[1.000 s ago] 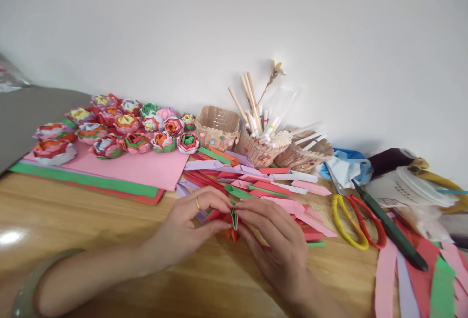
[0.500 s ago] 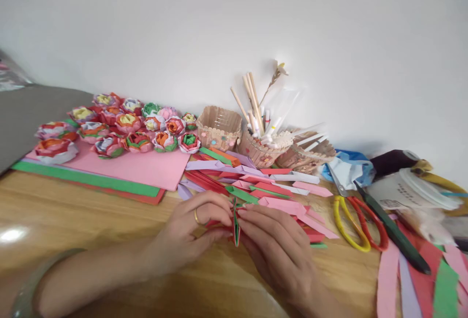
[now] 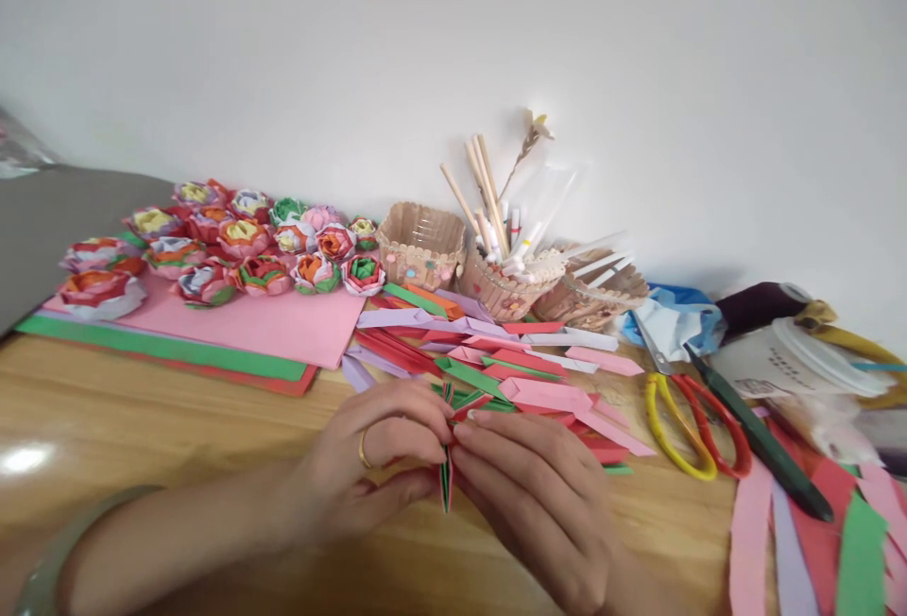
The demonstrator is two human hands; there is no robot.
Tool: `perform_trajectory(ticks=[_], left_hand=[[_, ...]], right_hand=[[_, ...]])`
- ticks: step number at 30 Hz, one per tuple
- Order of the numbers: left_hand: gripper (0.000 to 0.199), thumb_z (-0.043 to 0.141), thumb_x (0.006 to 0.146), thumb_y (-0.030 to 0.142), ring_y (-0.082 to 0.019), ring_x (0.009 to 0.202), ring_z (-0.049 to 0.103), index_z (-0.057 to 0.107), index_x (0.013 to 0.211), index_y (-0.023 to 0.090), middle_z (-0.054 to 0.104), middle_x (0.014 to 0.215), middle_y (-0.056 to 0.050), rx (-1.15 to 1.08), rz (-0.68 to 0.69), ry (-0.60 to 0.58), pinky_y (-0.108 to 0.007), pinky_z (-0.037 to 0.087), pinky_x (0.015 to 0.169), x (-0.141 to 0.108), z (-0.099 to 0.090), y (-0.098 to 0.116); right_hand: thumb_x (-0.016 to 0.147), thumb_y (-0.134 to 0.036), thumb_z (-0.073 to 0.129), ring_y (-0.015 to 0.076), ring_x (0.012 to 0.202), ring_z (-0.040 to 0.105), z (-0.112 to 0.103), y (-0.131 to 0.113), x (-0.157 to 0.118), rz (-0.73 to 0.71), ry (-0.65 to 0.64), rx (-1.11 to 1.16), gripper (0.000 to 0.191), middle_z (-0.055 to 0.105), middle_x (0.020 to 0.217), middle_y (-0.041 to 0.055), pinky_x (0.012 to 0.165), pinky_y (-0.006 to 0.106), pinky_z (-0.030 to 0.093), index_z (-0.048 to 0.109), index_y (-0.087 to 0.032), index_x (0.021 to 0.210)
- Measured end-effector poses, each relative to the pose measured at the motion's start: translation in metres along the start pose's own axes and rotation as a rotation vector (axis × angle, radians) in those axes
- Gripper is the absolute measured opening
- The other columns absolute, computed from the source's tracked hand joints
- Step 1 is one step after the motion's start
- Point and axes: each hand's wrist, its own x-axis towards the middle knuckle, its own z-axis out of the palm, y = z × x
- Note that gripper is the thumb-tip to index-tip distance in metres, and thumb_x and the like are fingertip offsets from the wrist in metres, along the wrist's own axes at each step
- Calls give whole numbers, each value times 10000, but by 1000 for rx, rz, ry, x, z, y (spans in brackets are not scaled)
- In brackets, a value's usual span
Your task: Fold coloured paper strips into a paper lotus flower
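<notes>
Close two-handed work over the near middle of a wooden tabletop [image 3: 142,446], seen from above and behind the hands. Central item: a narrow folded paper piece [image 3: 446,484], green with red and pale edges, between the facing fingertips and directly in front of the wearer. Long axis running nearly up and down in the view, across the line from hand to hand; lower tip pointing toward the wearer, clear of the fingers. Exact tilt not determinable from this single angle. Left hand [image 3: 383,453], with a gold ring [image 3: 363,450], closed in a pinch on the piece from its left, thumb below and fingers above. Right hand [image 3: 542,493] closed on the piece from its right, fingers side by side and thumb hidden. Neither hand clearly nearer, the fingertips of both meeting at the piece. Red and green ends just beyond the fingertips, of uncertain attachment to the piece.

Just beyond the hands, a loose heap of folded strips [image 3: 549,395], mostly pink, red, green and lilac. To the left, rows of paper flowers [image 3: 245,236] on stacked coloured sheets [image 3: 312,318]. Behind the heap, a decorated basket [image 3: 421,262] next to others with sticks and pens. To the right of the right hand, well apart from the piece, scissors [image 3: 676,427] with yellow and red handles.
</notes>
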Motion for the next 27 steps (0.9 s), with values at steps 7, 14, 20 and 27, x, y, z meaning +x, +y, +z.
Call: perform_trajectory(ticks=[7,14,20,27], left_hand=[[116,467,890,153,-161,885,614,567,941,185,597,848,-63,39,23,11,-286,538,802,-2,2,-1],[121,458,900,172,-153,858,617,567,950,192,596,830,-52,37,12,19,-283,542,791,-2,4,0],[109,485,887,169,-169,894,608,583,932,186,577,864,-63,-16,-23,51,-309,535,820,-3,4,1],[111,622,813,209,-163,830,615,618,918,171,602,798,-45,-29,-107,49,-298,534,761,1,2,3]], right_hand=[[921,-144,477,142,1008,640,-5,-2,9,27,-85,-13,204,754,913,50,851,238,538,675,-115,959],[826,-130,616,171,909,657,-1,0,14,98,-32,79,55,737,864,66,789,271,549,636,-129,877],[796,-91,608,180,852,633,5,3,14,169,-32,253,100,682,795,61,753,307,537,551,-168,826],[819,-106,589,170,808,619,6,3,15,337,-106,481,121,636,790,41,705,299,526,520,-203,834]])
